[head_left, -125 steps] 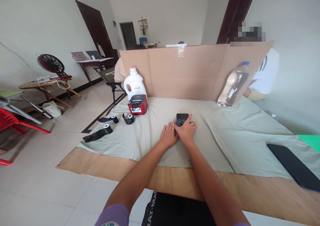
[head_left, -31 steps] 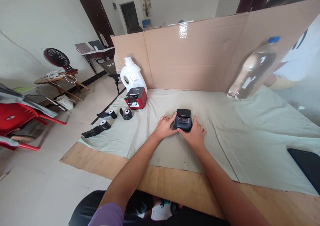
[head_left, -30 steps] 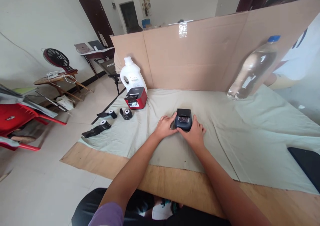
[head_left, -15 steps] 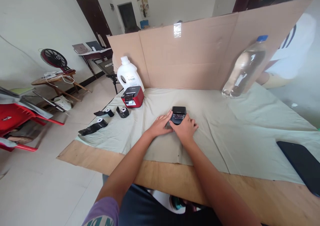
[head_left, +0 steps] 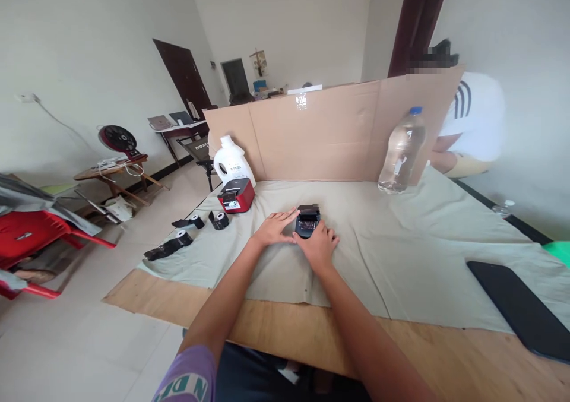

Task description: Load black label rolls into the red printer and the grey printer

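Since half a second ago, the black lid [head_left: 309,209] at the far end of the small dark device [head_left: 307,227] appears to have tipped up, and the head camera has lifted, so that everything on the table sits differently in view. Largest is the brown cardboard panel [head_left: 320,135], standing across the back of the table [head_left: 178,295], whose bare wooden edge shows in front of a pale, creased cloth [head_left: 414,247]. Before the panel stand a clear bottle [head_left: 403,146] at right and a white jug [head_left: 231,164] at left, with a red printer-like box [head_left: 243,199] just in front of the jug. A dark phone [head_left: 519,310] lies well apart at far right; three black rolls [head_left: 182,239] lie at left. Smallest to matter, the device rests on the cloth at mid-table, between the fingertips, straight ahead of the person; its long axis seems to run away from the body, though covered corners leave that uncertain. Both hands reach it, neither clearly nearer. The right hand [head_left: 318,244] wraps its near end, thumb at the near left corner, fingers curled along the right side, apparently holding it. The left hand [head_left: 276,228] lies half spread, fingers straight toward the far left corner; whether it grips or merely steadies, I cannot tell.
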Demonstrator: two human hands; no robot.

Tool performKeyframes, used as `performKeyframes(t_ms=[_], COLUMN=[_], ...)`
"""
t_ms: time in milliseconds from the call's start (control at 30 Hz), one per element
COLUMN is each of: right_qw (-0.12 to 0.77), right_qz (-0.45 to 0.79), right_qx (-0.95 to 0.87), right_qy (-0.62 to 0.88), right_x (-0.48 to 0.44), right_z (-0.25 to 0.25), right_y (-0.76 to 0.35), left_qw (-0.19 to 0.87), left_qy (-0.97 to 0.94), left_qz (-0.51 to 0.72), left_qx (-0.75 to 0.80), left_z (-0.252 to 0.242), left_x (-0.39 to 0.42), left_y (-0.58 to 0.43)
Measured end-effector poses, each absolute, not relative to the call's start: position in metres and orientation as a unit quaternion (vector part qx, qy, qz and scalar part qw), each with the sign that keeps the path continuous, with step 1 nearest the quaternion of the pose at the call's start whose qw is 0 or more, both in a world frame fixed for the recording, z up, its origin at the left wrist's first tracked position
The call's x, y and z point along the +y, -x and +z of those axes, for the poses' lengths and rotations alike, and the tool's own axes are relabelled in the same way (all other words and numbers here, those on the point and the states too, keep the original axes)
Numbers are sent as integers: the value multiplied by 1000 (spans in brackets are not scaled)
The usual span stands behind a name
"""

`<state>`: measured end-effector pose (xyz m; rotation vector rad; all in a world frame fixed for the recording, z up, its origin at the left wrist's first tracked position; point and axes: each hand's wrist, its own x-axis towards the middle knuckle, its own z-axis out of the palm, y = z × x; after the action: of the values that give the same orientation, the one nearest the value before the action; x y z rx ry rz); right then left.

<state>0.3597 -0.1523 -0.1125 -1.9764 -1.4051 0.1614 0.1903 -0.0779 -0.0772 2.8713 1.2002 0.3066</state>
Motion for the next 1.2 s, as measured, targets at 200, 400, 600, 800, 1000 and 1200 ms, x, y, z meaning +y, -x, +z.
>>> performKeyframes(t_ms=[200,400,600,800,1000,1200], right_qw=[356,348,347,336,337,340], right_qz=[64,58,55,60,59,54], right_qx=[-538,-538,-538,-541,-543,-542], right_qy=[761,766,766,769,767,767], right_x=[-152,-151,-150,-150,-149,-149], right_z=[-115,-115,-117,-116,-116,-118], right_y=[-360,-360,-360,-360,-361,-361], left_qw=[-18,45,-27,38,57,60], left_qy=[-901,-860,-849,-854,-857,-852], left_qz=[73,51,144,15,-71,-108], left_qx=[428,505,508,519,508,509], left_z=[-52,-34,-25,-28,-29,-28], left_x=[-52,-41,-67,-52,-29,-26], left_y=[-208,-230,-260,-285,-301,-307])
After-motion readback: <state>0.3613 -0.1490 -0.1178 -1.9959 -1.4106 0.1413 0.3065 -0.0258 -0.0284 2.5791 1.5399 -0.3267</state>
